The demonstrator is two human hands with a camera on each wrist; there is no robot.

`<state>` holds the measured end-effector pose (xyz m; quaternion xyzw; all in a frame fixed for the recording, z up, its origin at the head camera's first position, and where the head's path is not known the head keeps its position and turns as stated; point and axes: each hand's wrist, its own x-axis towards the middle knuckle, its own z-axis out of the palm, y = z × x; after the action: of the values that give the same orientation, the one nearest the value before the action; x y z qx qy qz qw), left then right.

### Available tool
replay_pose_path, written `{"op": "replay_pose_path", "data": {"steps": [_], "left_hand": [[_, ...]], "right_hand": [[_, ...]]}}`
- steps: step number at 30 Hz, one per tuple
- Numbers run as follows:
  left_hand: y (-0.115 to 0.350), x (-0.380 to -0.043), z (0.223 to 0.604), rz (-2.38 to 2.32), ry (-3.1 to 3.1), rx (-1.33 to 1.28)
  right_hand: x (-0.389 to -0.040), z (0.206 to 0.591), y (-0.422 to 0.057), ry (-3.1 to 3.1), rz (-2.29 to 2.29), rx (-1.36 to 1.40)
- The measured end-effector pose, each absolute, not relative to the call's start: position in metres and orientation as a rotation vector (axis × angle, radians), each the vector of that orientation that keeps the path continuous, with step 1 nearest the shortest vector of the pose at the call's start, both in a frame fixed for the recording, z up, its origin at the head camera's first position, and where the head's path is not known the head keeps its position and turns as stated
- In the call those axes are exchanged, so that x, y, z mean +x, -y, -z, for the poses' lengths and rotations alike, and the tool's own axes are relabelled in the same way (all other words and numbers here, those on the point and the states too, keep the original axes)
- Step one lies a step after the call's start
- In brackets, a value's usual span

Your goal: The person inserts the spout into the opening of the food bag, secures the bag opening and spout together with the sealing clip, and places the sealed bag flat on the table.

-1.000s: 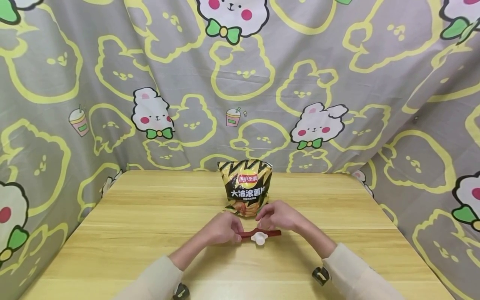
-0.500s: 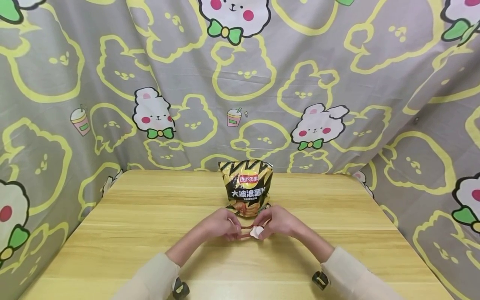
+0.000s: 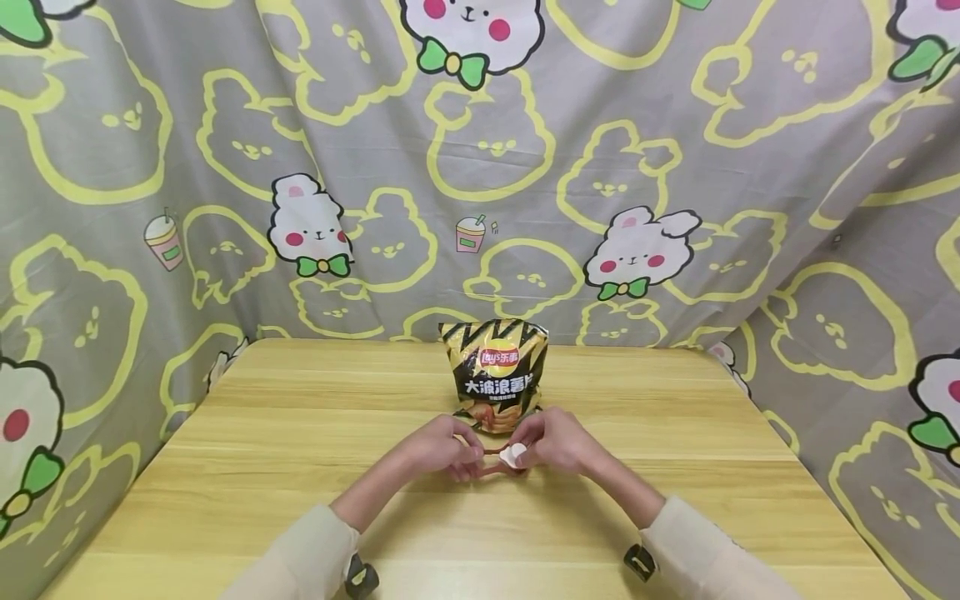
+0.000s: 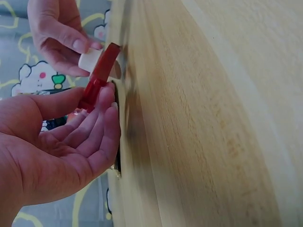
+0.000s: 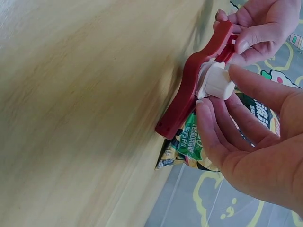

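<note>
Between the two hands is a red bag clip (image 5: pixel 189 85) with a white round spout cap (image 5: pixel 220 81) at its middle. My left hand (image 3: pixel 444 450) pinches one end of the clip between thumb and fingers, as the left wrist view shows. My right hand (image 3: pixel 561 442) has its thumb and fingertips on the white cap from either side. Two red bars of the clip show slightly apart near the left fingers in the head view. Just behind the hands stands a black and yellow Lay's chip bag (image 3: pixel 497 375), its lower part partly covered by them.
The wooden table (image 3: pixel 300 417) reaches back to a grey curtain (image 3: pixel 390 108) with yellow animal outlines. A dark wrist strap (image 3: pixel 362 577) shows below the left sleeve, another strap (image 3: pixel 640 562) below the right.
My right hand, earlier just above the clip, has come down and taken the white cap. The clip's red bars, earlier nearly in one line, now show apart. The chip bag stays put.
</note>
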<state>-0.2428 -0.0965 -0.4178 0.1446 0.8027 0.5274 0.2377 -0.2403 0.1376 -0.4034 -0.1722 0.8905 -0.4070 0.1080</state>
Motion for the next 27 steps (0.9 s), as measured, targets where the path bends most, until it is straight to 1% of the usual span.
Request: {"op": "replay_pose_path", "data": {"steps": [10,27], "left_hand": [[0.096,-0.243,0.417,-1.437,-2.212,0.352],[0.097,-0.244,0.416,-1.428,-2.228,0.349]], "right_hand": [[-0.238,0.398,-0.136,-2.658,1.188,-0.503],[-0.237,0.393,-0.139,-2.683,1.131,-0.509]]}}
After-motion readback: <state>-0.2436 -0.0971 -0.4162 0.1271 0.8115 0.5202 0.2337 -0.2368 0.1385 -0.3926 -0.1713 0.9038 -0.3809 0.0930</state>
